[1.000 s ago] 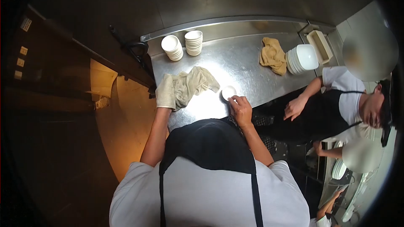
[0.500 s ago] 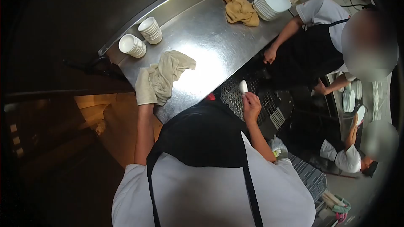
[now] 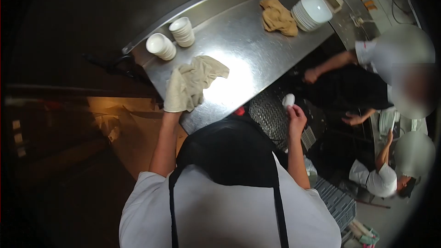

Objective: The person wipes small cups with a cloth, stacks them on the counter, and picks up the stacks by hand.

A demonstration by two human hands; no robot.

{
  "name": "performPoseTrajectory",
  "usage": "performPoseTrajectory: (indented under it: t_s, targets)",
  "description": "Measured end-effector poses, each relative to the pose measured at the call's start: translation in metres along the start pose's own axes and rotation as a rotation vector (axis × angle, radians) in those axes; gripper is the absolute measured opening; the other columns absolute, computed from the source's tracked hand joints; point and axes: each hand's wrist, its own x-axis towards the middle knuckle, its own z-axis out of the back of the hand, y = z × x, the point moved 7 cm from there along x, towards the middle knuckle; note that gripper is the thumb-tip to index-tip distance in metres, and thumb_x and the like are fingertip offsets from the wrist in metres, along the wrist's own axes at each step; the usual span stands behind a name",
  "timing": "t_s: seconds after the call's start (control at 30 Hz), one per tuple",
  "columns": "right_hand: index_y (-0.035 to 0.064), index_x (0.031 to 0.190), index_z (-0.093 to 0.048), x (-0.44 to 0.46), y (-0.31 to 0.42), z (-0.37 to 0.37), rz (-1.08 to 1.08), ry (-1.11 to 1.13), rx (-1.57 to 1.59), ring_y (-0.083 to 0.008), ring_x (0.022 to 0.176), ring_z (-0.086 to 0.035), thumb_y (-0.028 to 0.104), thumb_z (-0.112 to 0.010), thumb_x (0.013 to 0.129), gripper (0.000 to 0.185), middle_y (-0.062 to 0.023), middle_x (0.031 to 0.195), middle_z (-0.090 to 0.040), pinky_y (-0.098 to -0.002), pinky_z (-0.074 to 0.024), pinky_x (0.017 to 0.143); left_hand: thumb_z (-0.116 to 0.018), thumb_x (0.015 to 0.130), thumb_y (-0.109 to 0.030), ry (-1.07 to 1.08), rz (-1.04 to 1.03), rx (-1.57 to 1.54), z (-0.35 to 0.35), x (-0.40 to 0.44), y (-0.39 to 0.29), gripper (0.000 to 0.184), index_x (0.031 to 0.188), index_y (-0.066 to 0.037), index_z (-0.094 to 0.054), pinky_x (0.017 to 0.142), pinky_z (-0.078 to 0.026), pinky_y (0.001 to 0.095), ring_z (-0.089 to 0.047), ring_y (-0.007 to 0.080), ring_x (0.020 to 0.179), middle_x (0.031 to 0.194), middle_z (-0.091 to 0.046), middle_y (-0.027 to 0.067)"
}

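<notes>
A beige cloth (image 3: 200, 76) lies bunched on the steel counter (image 3: 229, 32), with one part draped over my left hand like a mitt. Only the wrist of my left hand (image 3: 172, 118) shows below the hem; its fingers are hidden. Off the counter's near edge, my right hand (image 3: 296, 117) is raised and pinches a small white soup spoon (image 3: 288, 100) between thumb and fingers. The spoon's rounded bowl points up and away from the hand. Two stacks of white cups (image 3: 161, 47) (image 3: 182, 32) stand just beyond the cloth.
Farther along the counter are a tan cloth (image 3: 278, 17) and a stack of white square dishes (image 3: 313, 13). A co-worker in a black apron (image 3: 349, 85) stands to the right; another person (image 3: 379, 174) handles plates (image 3: 387, 121). Grey crates (image 3: 333, 200) are at the lower right.
The view has shifted, so the counter appears farther right. My right hand has moved outward to the right with the spoon. The nearer co-worker has turned and moved.
</notes>
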Motion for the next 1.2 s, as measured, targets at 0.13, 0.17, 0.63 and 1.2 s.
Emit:
performPoseTrajectory:
  t_s: [0.13, 0.17, 0.63, 1.2]
  targets:
    - [0.0014, 0.108, -0.074, -0.067, 0.15, -0.141, 0.754, 0.408, -0.092, -0.022, 0.094, -0.07, 0.002, -0.076, 0.087, 0.021, -0.0104, 0.11, -0.072, -0.0305, -0.0568, 0.079, -0.048, 0.109, -0.044, 0.014, 0.054, -0.318, -0.013, -0.009, 0.01, 0.045, 0.128, -0.005, -0.06, 0.093, -0.057, 0.0365, -0.067, 0.0218, 0.107, 0.12, -0.068, 0.01]
    - [0.0034, 0.108, -0.075, -0.083, 0.159, -0.177, 0.81, 0.506, -0.112, -0.0251, 0.096, -0.07, 0.002, -0.076, 0.086, 0.022, -0.0113, 0.113, -0.071, -0.0332, -0.0571, 0.081, -0.048, 0.109, -0.044, 0.022, 0.109, -0.432, -0.015, -0.011, 0.016, 0.044, 0.127, -0.006, -0.06, 0.098, -0.056, 0.0373, -0.067, 0.0222, 0.11, 0.125, -0.067, 0.0103]
    - [0.0131, 0.135, -0.065, -0.129, 0.13, -0.371, 1.529, 0.697, -0.816, -0.041, 0.13, -0.056, 0.028, -0.075, 0.089, 0.05, -0.021, 0.139, -0.06, -0.0404, -0.051, 0.103, -0.057, 0.1, -0.027, -0.321, -0.476, -0.579, 0.118, -0.063, -0.057, 0.026, 0.104, -0.004, -0.068, 0.089, -0.057, 0.0393, -0.069, 0.0233, 0.095, 0.099, -0.073, 0.0099]
    - [0.0076, 0.112, -0.069, -0.191, 0.25, -0.343, 1.457, 0.915, -0.305, -0.0376, 0.087, -0.066, 0.007, -0.078, 0.071, 0.042, -0.0176, 0.114, -0.068, -0.0465, -0.0556, 0.075, -0.046, 0.11, -0.021, -0.543, -0.871, 0.406, 0.024, -0.048, -0.036, 0.033, 0.135, -0.002, -0.056, 0.102, -0.049, 0.0319, -0.061, 0.018, 0.118, 0.131, -0.062, 0.0087]
